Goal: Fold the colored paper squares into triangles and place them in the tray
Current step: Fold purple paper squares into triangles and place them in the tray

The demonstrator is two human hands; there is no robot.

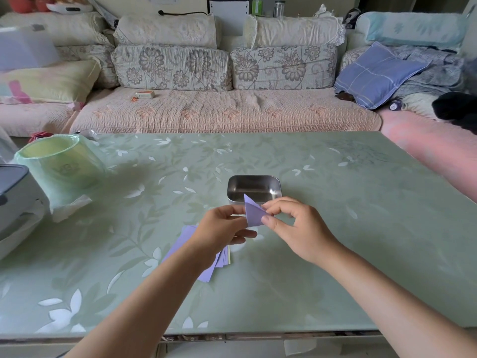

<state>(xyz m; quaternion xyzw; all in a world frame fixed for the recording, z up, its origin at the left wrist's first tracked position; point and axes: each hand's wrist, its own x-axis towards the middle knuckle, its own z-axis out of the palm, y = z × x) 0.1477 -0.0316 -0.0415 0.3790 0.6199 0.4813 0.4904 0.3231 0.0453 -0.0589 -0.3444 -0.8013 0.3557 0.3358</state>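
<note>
A lilac paper (253, 211), folded over into a pointed triangle shape, is held in the air just in front of the metal tray (254, 188). My left hand (223, 227) pinches its left edge and my right hand (289, 223) pinches its right side between thumb and fingers. Under my left wrist a fanned stack of lilac paper squares (206, 264) lies on the table, partly hidden by my forearm. The tray looks to hold nothing.
The green floral glass table (335, 241) spreads wide around the tray. A green-lined bin (59, 169) and a grey box (15, 195) stand at the left edge. A sofa with cushions (224, 109) runs along the far side.
</note>
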